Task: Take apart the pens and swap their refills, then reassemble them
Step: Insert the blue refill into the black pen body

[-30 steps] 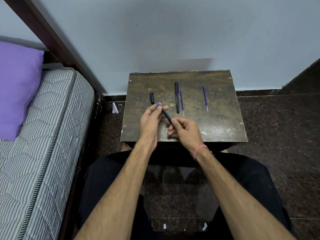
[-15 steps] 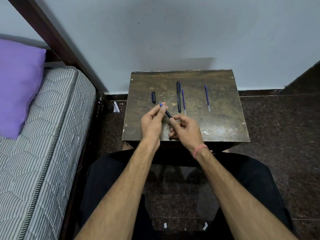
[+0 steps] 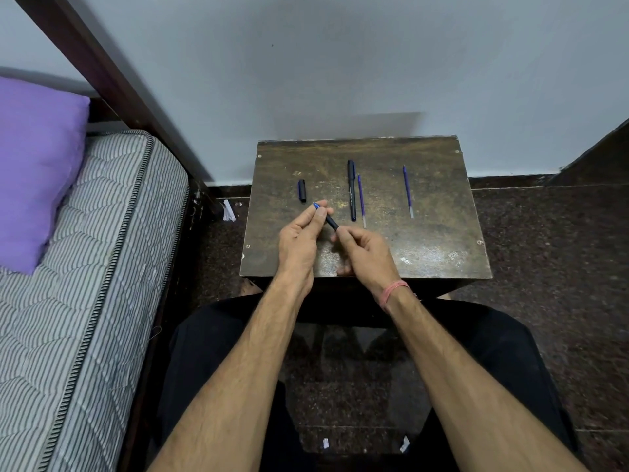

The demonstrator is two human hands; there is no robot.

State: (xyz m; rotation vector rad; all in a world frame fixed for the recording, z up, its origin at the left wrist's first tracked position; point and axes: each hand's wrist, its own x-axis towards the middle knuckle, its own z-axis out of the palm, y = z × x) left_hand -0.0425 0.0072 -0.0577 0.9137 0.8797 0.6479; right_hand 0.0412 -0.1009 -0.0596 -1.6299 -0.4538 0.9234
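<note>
Both hands on one pen, above the near half of the surface [image 3: 442,253].

My right hand [image 3: 366,253] has its fingers curled round the rear end of the dark pen barrel [image 3: 332,222]; my left hand [image 3: 301,238] pinches the blue tip end between thumb and fingers. The barrel slants up and left. Just beyond the barrel's tip lies the pen cap [image 3: 302,190]. Right of the barrel and farther back: a second pen [image 3: 352,190], a blue refill [image 3: 361,201] just beside it, and another refill [image 3: 407,191] well apart to the right.
</note>
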